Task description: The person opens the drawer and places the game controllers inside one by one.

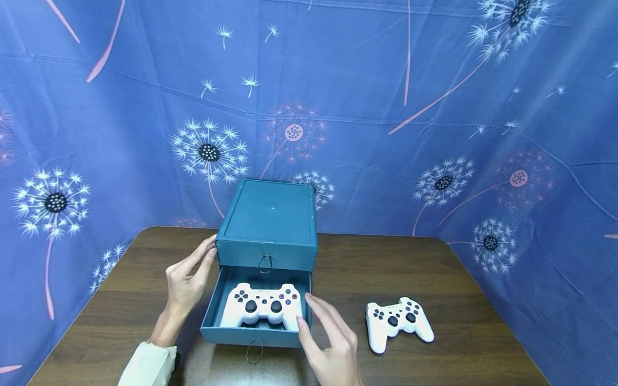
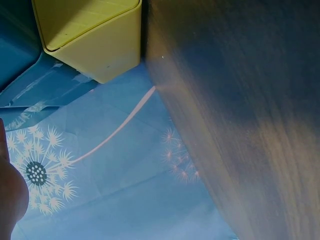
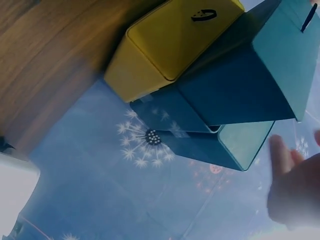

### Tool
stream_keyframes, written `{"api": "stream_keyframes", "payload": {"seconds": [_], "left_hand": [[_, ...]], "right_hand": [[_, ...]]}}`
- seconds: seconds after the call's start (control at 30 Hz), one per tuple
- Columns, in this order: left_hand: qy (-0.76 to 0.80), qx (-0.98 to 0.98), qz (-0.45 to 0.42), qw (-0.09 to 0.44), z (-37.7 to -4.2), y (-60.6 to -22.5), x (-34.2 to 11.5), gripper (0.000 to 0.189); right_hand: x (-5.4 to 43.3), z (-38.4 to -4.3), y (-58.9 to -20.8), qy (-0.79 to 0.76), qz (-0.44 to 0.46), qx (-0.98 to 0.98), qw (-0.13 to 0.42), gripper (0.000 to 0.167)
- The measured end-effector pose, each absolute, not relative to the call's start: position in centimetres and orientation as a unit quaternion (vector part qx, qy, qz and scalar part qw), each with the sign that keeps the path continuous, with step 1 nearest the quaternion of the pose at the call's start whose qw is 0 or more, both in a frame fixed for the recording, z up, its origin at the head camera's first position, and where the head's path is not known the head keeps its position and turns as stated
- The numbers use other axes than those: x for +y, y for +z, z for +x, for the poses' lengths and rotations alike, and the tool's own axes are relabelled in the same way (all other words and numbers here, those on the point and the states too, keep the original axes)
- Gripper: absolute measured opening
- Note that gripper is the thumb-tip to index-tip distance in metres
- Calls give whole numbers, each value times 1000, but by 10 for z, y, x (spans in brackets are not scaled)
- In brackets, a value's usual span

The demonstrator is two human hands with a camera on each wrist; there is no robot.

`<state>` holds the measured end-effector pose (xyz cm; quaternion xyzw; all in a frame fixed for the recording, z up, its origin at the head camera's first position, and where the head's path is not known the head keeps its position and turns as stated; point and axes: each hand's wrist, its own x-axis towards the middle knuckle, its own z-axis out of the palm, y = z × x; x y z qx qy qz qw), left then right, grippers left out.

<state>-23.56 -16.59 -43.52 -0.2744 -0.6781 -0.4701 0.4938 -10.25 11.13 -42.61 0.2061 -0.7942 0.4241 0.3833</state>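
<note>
A teal drawer box (image 1: 270, 212) stands on the table with its lower teal drawer (image 1: 229, 335) pulled out. Inside that drawer lies a white game controller (image 1: 263, 297), sticks and buttons facing up. My left hand (image 1: 185, 284) has its extended fingers against the box's left side, level with the upper drawer (image 1: 243, 254). At the right wall of the pulled-out drawer is my right hand (image 1: 335, 343), thumb and fingers spread near its front right corner; contact with the drawer or controller is unclear. The right wrist view shows this hand (image 3: 297, 192) only partly.
Right of the box, a second white controller (image 1: 397, 321) lies on the brown wooden table (image 1: 434, 279). Both wrist views show a yellow drawer (image 3: 175, 50) below the teal ones; it is hidden in the head view. A blue dandelion-print cloth (image 1: 357, 161) hangs behind.
</note>
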Motion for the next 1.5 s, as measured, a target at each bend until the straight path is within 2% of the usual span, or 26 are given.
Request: {"api": "stream_keyframes", "payload": {"seconds": [0.1,0.23,0.3,0.43,0.63,0.77,1.03,1.2,1.5], "left_hand": [[-471,-679,-274,492,-236,-435,-166,45],[-472,-677,-276,492,-236,-436,-167,43],[-472,-676,-277,494,-236,-436,-167,41],[-470,-675,-277,496,-236,-435,-167,39],[-470,-677,-275,495,-237,-437,-167,40],[-471,-679,-277,491,-237,-438,-168,41],[-471,-685,-273,484,-236,-436,-168,43],[-469,-690,-270,482,-235,-436,-168,43],[-470,-686,-272,484,-237,-437,-168,44]], "right_hand": [[109,-98,-421,425,273,-743,440,34],[105,-92,-415,424,361,-694,457,27],[103,-88,-419,423,396,-689,436,28],[102,-84,-433,417,438,-720,340,29],[101,-85,-448,413,444,-776,173,29],[101,-89,-452,397,438,-798,116,34],[96,-97,-458,366,430,-822,74,40],[93,-103,-461,360,443,-817,78,43],[90,-109,-466,375,463,-799,82,38]]}}
